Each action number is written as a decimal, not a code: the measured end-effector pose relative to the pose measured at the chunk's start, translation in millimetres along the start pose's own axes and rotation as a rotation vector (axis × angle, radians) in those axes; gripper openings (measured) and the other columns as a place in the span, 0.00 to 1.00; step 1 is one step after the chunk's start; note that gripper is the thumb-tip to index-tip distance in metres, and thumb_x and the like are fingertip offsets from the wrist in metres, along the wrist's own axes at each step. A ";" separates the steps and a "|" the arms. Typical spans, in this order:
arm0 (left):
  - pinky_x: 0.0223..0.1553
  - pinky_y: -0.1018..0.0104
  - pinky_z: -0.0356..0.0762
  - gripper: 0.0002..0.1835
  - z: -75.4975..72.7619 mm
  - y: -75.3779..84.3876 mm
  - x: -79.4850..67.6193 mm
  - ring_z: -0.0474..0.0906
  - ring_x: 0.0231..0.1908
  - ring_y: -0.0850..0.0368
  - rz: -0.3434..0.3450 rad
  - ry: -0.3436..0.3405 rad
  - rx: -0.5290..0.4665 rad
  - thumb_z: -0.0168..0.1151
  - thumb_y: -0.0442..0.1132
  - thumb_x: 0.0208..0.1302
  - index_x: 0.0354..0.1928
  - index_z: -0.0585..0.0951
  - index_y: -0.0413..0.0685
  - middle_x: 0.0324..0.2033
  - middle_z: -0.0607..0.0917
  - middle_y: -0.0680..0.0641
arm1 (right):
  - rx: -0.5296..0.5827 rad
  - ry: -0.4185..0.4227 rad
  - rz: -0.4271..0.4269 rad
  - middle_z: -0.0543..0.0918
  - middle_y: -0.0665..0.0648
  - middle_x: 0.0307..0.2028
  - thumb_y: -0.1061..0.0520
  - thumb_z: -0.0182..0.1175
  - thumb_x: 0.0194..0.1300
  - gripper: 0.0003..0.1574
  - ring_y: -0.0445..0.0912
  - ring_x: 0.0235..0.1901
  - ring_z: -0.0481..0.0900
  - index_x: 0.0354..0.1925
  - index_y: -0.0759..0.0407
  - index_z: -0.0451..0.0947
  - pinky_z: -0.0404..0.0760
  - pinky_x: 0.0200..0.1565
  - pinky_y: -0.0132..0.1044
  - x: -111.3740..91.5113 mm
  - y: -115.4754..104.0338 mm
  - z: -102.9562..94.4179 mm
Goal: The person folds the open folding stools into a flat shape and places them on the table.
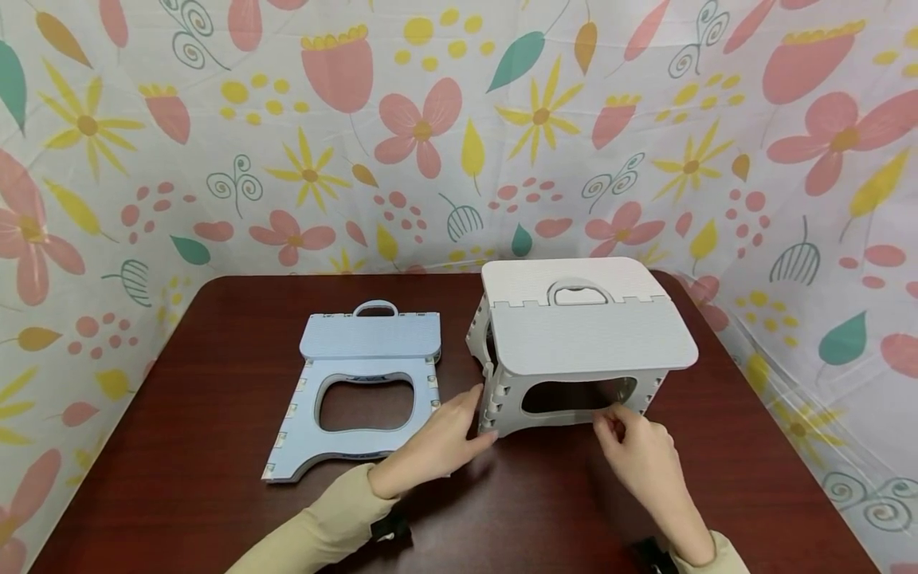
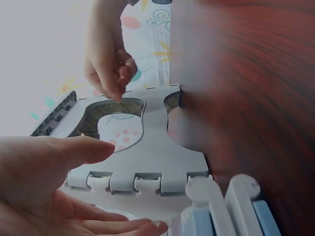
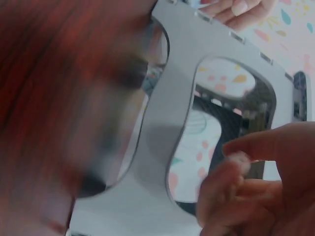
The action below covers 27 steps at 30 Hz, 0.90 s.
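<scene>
A white folding step stool (image 1: pixel 588 339) stands unfolded on the table, its hinged top flat, with an oval opening in the front panel. My left hand (image 1: pixel 439 438) is at the stool's front left corner, fingers stretched along the side panel and thumb out in front. In the left wrist view its thumb (image 2: pixel 91 150) and straight fingers spread about the hinged corner. At the front panel's opening, toward the right, is my right hand (image 1: pixel 641 446), its fingers loosely bent close to the lower rim. The right wrist view shows these fingers (image 3: pixel 224 189) blurred, with nothing between them.
A light blue folding stool (image 1: pixel 369 335) lies folded flat on the dark red wooden table (image 1: pixel 215 383), left of the white one. Behind the table hangs a flower-patterned cloth (image 1: pixel 423 199). A dark band (image 1: pixel 390 528) is on the left wrist.
</scene>
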<state>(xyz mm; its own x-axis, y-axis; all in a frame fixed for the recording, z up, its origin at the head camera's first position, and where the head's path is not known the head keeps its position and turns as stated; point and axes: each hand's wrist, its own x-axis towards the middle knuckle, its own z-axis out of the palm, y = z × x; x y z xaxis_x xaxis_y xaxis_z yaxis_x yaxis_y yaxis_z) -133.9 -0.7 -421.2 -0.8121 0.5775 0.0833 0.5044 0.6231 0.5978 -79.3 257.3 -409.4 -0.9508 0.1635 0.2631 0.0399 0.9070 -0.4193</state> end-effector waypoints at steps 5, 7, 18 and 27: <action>0.60 0.58 0.66 0.40 0.4 4.4 5.3 0.64 0.63 0.51 -0.015 0.008 -0.036 0.57 0.50 0.62 0.67 0.54 0.33 0.63 0.66 0.38 | -0.024 -0.148 0.084 0.71 0.50 0.15 0.49 0.50 0.66 0.17 0.42 0.13 0.64 0.23 0.54 0.72 0.60 0.18 0.35 3.3 6.8 -12.2; 0.60 0.58 0.65 0.41 1.7 5.2 7.1 0.63 0.63 0.50 -0.029 0.002 -0.047 0.57 0.50 0.62 0.67 0.53 0.31 0.64 0.65 0.37 | -0.027 -0.216 0.118 0.73 0.50 0.16 0.46 0.49 0.67 0.18 0.43 0.15 0.66 0.27 0.55 0.74 0.62 0.19 0.36 4.7 10.0 -17.0; 0.56 0.60 0.70 0.40 9.7 5.2 15.5 0.69 0.58 0.52 -0.046 0.002 -0.079 0.58 0.50 0.61 0.66 0.55 0.31 0.59 0.72 0.39 | -0.149 -0.464 0.232 0.77 0.65 0.26 0.20 0.45 0.52 0.47 0.59 0.27 0.76 0.35 0.62 0.72 0.68 0.22 0.45 13.5 35.2 -32.9; 0.54 0.59 0.72 0.44 12.9 7.4 19.3 0.69 0.59 0.49 -0.100 -0.011 -0.091 0.59 0.52 0.60 0.67 0.52 0.30 0.63 0.66 0.38 | -0.088 -0.452 0.175 0.73 0.79 0.43 0.26 0.53 0.53 0.57 0.69 0.39 0.75 0.53 0.77 0.58 0.73 0.31 0.51 27.6 58.7 -26.2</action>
<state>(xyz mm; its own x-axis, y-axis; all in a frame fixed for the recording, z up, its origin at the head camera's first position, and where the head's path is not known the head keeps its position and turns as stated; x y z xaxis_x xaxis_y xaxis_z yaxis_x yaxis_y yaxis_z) -142.1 21.9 -425.5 -0.8534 0.5211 0.0110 0.3921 0.6279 0.6723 -95.2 325.3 -403.9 -0.9648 0.1495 -0.2163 0.2185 0.9135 -0.3431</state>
